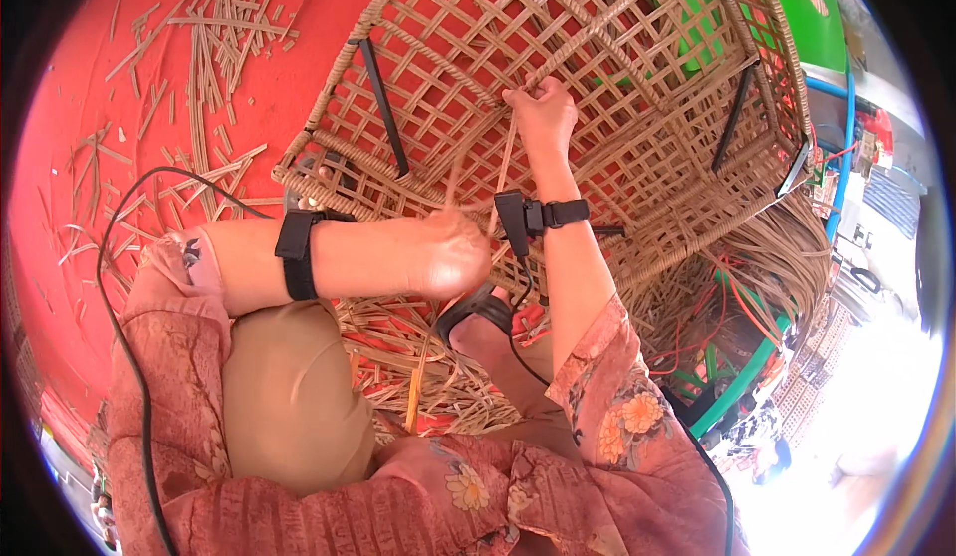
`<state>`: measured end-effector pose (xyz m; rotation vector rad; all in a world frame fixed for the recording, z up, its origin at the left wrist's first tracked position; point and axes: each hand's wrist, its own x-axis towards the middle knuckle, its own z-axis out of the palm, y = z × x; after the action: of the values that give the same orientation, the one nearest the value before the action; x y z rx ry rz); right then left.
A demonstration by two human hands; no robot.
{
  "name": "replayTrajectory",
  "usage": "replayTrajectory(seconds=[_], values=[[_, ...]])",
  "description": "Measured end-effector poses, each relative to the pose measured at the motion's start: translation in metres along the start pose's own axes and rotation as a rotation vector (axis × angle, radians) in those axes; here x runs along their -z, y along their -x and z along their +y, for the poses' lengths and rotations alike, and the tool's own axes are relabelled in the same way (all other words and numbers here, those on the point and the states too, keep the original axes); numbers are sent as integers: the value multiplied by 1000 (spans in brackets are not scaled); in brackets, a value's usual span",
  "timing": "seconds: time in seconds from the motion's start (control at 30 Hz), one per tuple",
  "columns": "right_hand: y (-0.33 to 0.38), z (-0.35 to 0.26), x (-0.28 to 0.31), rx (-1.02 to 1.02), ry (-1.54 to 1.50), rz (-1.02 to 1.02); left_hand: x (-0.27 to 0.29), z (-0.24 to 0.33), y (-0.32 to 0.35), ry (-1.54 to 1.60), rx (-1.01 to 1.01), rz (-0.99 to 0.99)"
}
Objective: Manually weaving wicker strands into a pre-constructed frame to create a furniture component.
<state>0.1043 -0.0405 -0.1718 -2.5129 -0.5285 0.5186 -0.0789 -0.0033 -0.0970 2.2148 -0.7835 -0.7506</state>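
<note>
Fingers (530,98) of the right hand (545,116) are curled tight, pinching a thin cane strip (507,158) where it meets the open lattice of a large woven rattan frame (617,78). That strip runs down from the pinch toward the left hand (453,252), which sits lower and nearer the body, its fingers bunched into a loose fist around the strip's lower part; the exact hold is blurred, so I cannot tell how many strands it grips. Both wrists wear black straps, and a small black device (513,222) sits on the right wrist with a cable trailing from it. The rattan frame lies tilted on a red floor (80,108), its weave a criss-cross of pale strips over dark metal bars (383,108), and it fills the upper middle of the view, directly ahead of the knees. Loose cane offcuts (199,48) are scattered over the floor to the left, and a heap of long cane strands (767,257) lies at the right, beside the frame. A black cable (119,257) loops across the floor on the left. The person wears floral pink sleeves and tan trousers.
</note>
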Motion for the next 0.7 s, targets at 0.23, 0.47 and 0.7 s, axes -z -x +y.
replayTrajectory(seconds=[0.23, 0.47, 0.7], values=[[-6, 8, 5, 86, -37, -36, -7, 34, -2, 385, 25, -374], [-23, 51, -1, 4, -625, -247, 42, -99, -19, 420, 538, 536], [-12, 45, 0, -94, -789, -316, 39, -151, -60, 274, 650, 846]])
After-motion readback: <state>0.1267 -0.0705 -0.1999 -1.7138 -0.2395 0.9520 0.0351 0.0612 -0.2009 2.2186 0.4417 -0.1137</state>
